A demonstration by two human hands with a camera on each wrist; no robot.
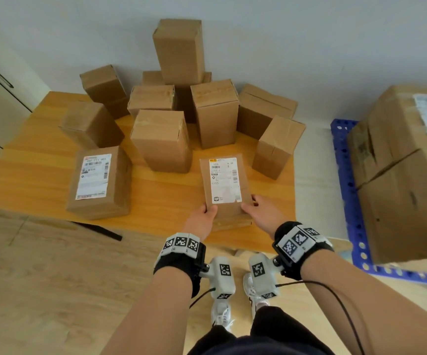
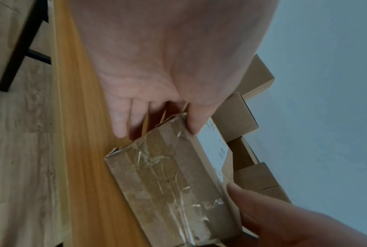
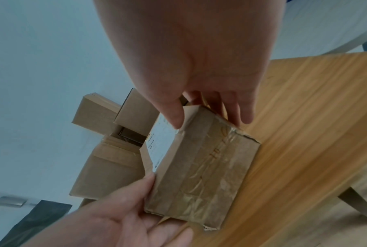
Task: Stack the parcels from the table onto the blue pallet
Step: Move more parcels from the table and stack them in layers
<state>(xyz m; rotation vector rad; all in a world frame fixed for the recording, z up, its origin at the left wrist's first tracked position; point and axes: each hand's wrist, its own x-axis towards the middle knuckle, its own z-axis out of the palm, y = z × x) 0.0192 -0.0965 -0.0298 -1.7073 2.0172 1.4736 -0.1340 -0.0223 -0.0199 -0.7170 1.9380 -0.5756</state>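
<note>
Parcel: the flat brown cardboard parcel with a white shipping label (image 1: 224, 184) lies at the near edge of the orange wooden table (image 1: 33, 170).
My left hand (image 1: 201, 219): clamped on its near left corner, thumb on top, fingers down the side.
My right hand (image 1: 259, 213): gripping the near right corner likewise.
Label: print too blurred to read.
Blue plastic pallet (image 1: 348, 180): at my right, mostly covered by large cardboard boxes (image 1: 399, 180), cut off by the frame.
</note>
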